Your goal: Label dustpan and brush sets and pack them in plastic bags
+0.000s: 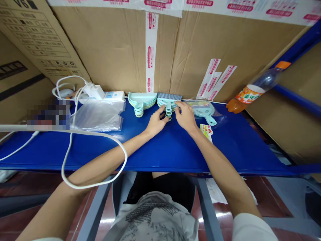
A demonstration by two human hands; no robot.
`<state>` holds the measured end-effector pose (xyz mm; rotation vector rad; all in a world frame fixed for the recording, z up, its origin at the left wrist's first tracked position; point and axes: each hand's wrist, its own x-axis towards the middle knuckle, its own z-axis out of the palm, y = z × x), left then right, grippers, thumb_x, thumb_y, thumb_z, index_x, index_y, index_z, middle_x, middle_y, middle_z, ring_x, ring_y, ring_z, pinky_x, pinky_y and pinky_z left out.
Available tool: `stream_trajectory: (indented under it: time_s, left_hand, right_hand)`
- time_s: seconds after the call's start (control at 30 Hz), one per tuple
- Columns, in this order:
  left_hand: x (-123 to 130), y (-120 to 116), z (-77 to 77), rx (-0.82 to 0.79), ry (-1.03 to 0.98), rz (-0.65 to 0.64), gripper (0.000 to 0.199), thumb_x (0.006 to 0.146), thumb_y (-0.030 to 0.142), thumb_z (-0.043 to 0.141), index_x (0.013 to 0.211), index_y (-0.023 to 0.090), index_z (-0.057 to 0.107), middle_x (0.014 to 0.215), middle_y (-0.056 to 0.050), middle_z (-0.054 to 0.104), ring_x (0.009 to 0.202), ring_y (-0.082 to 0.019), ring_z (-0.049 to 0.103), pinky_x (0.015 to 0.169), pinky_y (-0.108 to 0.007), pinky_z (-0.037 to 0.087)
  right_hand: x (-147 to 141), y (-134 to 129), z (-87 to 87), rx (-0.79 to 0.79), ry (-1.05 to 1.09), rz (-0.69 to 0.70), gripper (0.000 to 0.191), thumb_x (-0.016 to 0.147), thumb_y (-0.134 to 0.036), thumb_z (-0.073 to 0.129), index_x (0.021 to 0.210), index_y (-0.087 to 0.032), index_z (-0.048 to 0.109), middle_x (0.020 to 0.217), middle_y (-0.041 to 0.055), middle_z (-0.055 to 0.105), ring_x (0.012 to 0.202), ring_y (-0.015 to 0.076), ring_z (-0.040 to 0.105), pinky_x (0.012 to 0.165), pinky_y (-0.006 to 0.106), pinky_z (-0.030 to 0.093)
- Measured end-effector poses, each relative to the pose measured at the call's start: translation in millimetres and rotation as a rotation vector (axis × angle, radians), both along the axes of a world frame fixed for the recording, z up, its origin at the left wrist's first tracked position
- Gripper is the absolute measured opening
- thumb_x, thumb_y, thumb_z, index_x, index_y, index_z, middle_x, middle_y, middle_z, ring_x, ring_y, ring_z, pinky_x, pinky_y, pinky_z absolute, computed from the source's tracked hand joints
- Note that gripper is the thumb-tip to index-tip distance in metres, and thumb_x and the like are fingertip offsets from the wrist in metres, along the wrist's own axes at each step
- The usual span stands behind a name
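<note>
A stack of small light-blue and cream hand brushes [166, 97] with grey bristles lies at the back of the blue table, handles toward me. My left hand [157, 122] is at the left of the handles, thumb and finger apart beside the handle ends. On the other side, my right hand [185, 115] has its bent fingers at the stack's right edge, touching the brushes. Left of them sits a stack of matching dustpans [142, 99]. Just right of my right hand lies a light-blue dustpan set [204, 112] in clear plastic, with a colourful card [206, 130] in front.
Clear plastic bags [99, 115] lie at the left, near a power strip [114, 96] and a white charger [94, 91]. A white cable [125, 152] loops across my left forearm. An orange-capped bottle [253, 92] leans at the right. Cardboard [112, 50] walls the back.
</note>
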<state>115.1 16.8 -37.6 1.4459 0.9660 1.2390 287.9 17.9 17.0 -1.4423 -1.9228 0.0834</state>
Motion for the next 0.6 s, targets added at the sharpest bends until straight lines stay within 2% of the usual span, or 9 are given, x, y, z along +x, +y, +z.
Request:
stream_trajectory:
  time_s: [0.13, 0.23, 0.33, 0.4, 0.43, 0.47, 0.53, 0.57, 0.6]
  left_hand:
    - [-1.7, 8.5, -6.2, 0.141, 0.225, -0.038, 0.089, 0.079, 0.017, 0.072, 0.166, 0.011, 0.052, 0.181, -0.016, 0.033, 0.172, -0.035, 0.023, 0.14, -0.053, 0.025]
    - [-2.6, 10.1, -6.5, 0.195, 0.366, -0.061, 0.095, 0.078, 0.018, 0.074, 0.169, 0.013, 0.048, 0.181, -0.016, 0.033, 0.173, -0.037, 0.019, 0.141, -0.056, 0.017]
    - [-3.0, 7.4, -3.3, 0.231, 0.416, -0.046, 0.096, 0.079, 0.018, 0.073, 0.171, 0.013, 0.044, 0.181, -0.018, 0.034, 0.172, -0.038, 0.02, 0.141, -0.058, 0.016]
    - [-2.9, 4.1, -0.3, 0.253, 0.403, -0.014, 0.094, 0.082, 0.018, 0.073, 0.171, 0.01, 0.043, 0.18, -0.02, 0.036, 0.171, -0.038, 0.023, 0.141, -0.057, 0.02]
    - [-2.9, 2.4, 1.2, 0.256, 0.379, 0.008, 0.092, 0.084, 0.019, 0.072, 0.171, 0.009, 0.042, 0.178, -0.021, 0.038, 0.17, -0.038, 0.027, 0.14, -0.056, 0.024]
    - [-2.8, 0.7, 2.6, 0.254, 0.346, 0.029, 0.09, 0.086, 0.02, 0.071, 0.171, 0.01, 0.042, 0.177, -0.022, 0.04, 0.168, -0.038, 0.031, 0.138, -0.057, 0.029]
    - [-2.8, -2.2, 5.0, 0.239, 0.272, 0.07, 0.083, 0.089, 0.021, 0.07, 0.168, 0.015, 0.046, 0.171, -0.02, 0.047, 0.161, -0.038, 0.042, 0.132, -0.058, 0.039]
    - [-3.0, -3.2, 6.0, 0.235, 0.239, 0.092, 0.078, 0.09, 0.02, 0.069, 0.165, 0.018, 0.05, 0.167, -0.019, 0.051, 0.157, -0.038, 0.046, 0.128, -0.057, 0.044]
    - [-3.2, -4.0, 7.1, 0.238, 0.212, 0.114, 0.073, 0.09, 0.019, 0.069, 0.161, 0.019, 0.055, 0.163, -0.018, 0.054, 0.154, -0.038, 0.05, 0.125, -0.057, 0.048]
  right_hand:
    - [0.4, 3.0, -6.3, -0.053, -0.122, 0.111, 0.067, 0.091, 0.001, 0.045, 0.154, -0.007, 0.066, 0.158, 0.0179, 0.066, 0.159, 0.0308, 0.049, 0.134, 0.055, 0.037]
    - [-2.1, 2.8, -4.6, -0.122, -0.201, 0.165, 0.081, 0.085, 0.008, 0.041, 0.164, -0.005, 0.053, 0.167, 0.0164, 0.057, 0.163, 0.0262, 0.045, 0.136, 0.05, 0.035]
    - [-1.9, -0.1, 8.5, -0.149, -0.254, 0.122, 0.085, 0.084, 0.009, 0.044, 0.167, -0.01, 0.052, 0.171, 0.0126, 0.052, 0.162, 0.0226, 0.046, 0.136, 0.041, 0.034]
    - [6.1, -3.0, 23.5, -0.131, -0.238, 0.004, 0.082, 0.087, 0.008, 0.045, 0.165, -0.014, 0.055, 0.171, 0.0105, 0.054, 0.159, 0.0207, 0.049, 0.135, 0.037, 0.036]
    - [13.5, -4.8, 31.9, -0.118, -0.218, -0.084, 0.077, 0.089, 0.006, 0.045, 0.163, -0.013, 0.056, 0.168, 0.0123, 0.057, 0.157, 0.0223, 0.052, 0.133, 0.039, 0.038]
    - [23.2, -6.6, 40.3, -0.106, -0.197, -0.182, 0.071, 0.093, 0.003, 0.044, 0.161, -0.011, 0.058, 0.164, 0.0161, 0.06, 0.154, 0.0259, 0.054, 0.132, 0.044, 0.04]
    - [48.8, -10.0, 54.7, -0.11, -0.168, -0.405, 0.056, 0.099, -0.008, 0.048, 0.153, -0.006, 0.062, 0.151, 0.0271, 0.066, 0.148, 0.0399, 0.057, 0.122, 0.062, 0.046]
    - [63.7, -11.3, 59.9, -0.134, -0.167, -0.513, 0.051, 0.101, -0.016, 0.055, 0.149, -0.006, 0.065, 0.146, 0.0304, 0.067, 0.146, 0.0455, 0.057, 0.118, 0.067, 0.047]
    - [79.3, -11.9, 63.4, -0.195, -0.181, -0.624, 0.05, 0.101, -0.027, 0.063, 0.146, -0.007, 0.067, 0.144, 0.0315, 0.068, 0.145, 0.0481, 0.057, 0.115, 0.067, 0.048]
